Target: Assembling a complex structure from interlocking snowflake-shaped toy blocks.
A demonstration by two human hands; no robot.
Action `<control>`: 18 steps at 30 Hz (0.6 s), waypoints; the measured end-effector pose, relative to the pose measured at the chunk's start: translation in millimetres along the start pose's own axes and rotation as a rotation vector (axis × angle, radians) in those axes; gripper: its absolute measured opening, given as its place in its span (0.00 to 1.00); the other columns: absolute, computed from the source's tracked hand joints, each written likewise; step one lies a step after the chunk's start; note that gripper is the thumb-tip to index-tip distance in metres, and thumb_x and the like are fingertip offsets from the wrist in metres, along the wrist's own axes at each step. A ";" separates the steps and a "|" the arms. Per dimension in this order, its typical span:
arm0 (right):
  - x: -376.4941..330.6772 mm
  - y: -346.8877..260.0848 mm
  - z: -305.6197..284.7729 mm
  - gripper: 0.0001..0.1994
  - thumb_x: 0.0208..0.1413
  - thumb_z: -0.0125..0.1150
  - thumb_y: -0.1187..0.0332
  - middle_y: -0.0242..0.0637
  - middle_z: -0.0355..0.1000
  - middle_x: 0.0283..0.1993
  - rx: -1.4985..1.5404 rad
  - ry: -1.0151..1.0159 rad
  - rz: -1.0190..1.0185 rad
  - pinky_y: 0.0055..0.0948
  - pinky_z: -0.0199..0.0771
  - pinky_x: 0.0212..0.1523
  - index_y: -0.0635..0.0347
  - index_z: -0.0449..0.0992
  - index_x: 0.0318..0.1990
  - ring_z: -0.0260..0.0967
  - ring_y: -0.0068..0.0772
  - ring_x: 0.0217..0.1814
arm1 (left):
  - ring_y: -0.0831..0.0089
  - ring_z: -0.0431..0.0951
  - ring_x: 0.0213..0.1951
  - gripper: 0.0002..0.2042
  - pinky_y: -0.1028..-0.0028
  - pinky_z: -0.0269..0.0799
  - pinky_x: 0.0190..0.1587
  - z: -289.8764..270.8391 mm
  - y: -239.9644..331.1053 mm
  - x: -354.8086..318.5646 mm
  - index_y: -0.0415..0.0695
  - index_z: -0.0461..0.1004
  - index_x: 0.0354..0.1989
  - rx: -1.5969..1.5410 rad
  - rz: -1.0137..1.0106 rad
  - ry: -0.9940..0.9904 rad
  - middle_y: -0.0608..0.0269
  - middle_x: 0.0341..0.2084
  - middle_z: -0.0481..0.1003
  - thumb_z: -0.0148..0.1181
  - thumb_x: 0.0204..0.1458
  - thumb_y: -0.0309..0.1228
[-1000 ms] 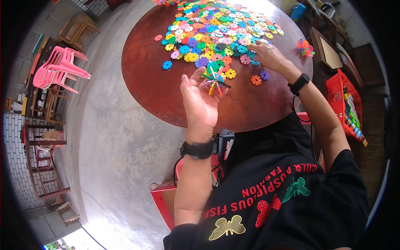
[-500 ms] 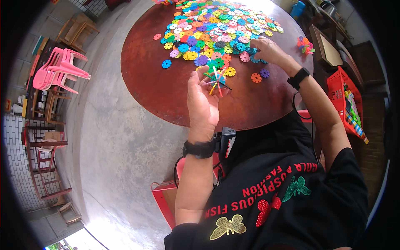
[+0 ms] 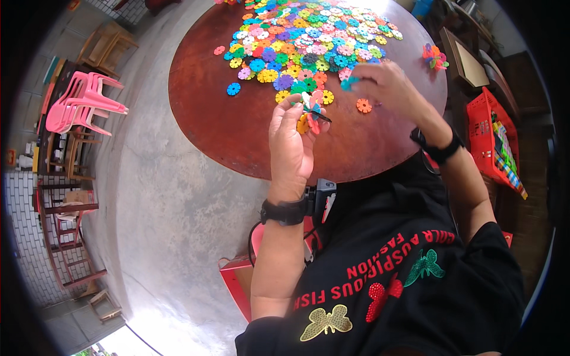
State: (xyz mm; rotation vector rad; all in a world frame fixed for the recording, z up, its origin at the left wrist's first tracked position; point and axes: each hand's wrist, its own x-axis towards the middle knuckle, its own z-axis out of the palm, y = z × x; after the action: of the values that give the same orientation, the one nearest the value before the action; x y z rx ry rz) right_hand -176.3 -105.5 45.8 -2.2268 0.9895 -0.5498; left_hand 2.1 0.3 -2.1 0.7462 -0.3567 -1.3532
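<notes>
Close to the table's near edge, my left hand [image 3: 289, 148] is closed around a small cluster of slotted plastic flower discs [image 3: 313, 120]. Red, yellow, white and black pieces stick out between its fingers at different angles. Over the table on the right, my right hand [image 3: 389, 89] is smeared by motion, with a teal flower disc [image 3: 349, 83] pinched at its fingertips. An orange disc [image 3: 364, 105] lies flat just below that hand. Beyond both hands spreads a large pile of multicoloured flower discs [image 3: 297, 44].
The round brown table [image 3: 214, 124] carries a joined disc cluster [image 3: 435, 57] at its right edge and a lone blue disc [image 3: 234, 89] at left. A red basket [image 3: 480, 127] of toys stands at right. Stacked pink chairs [image 3: 83, 101] are on the left.
My right hand has moved from the pile's edge back toward me, now with a teal disc. My left hand has turned the cluster so its pieces show at another angle.
</notes>
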 end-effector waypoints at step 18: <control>-39.0 -13.3 41.6 0.08 0.50 0.59 0.69 0.44 0.68 0.21 -0.032 0.200 -0.322 0.39 0.65 0.27 0.64 0.69 0.29 0.69 0.47 0.27 | 0.79 0.74 0.27 0.08 0.81 0.68 0.21 17.8 -10.3 -6.9 0.43 0.65 0.43 0.257 0.018 0.018 0.61 0.32 0.74 0.48 0.57 0.31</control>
State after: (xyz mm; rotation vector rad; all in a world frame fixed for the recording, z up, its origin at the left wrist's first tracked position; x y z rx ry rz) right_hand -169.5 -53.0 20.9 -2.4118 0.7403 -0.9203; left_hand -18.2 1.7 5.2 0.9650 -0.5286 -1.2971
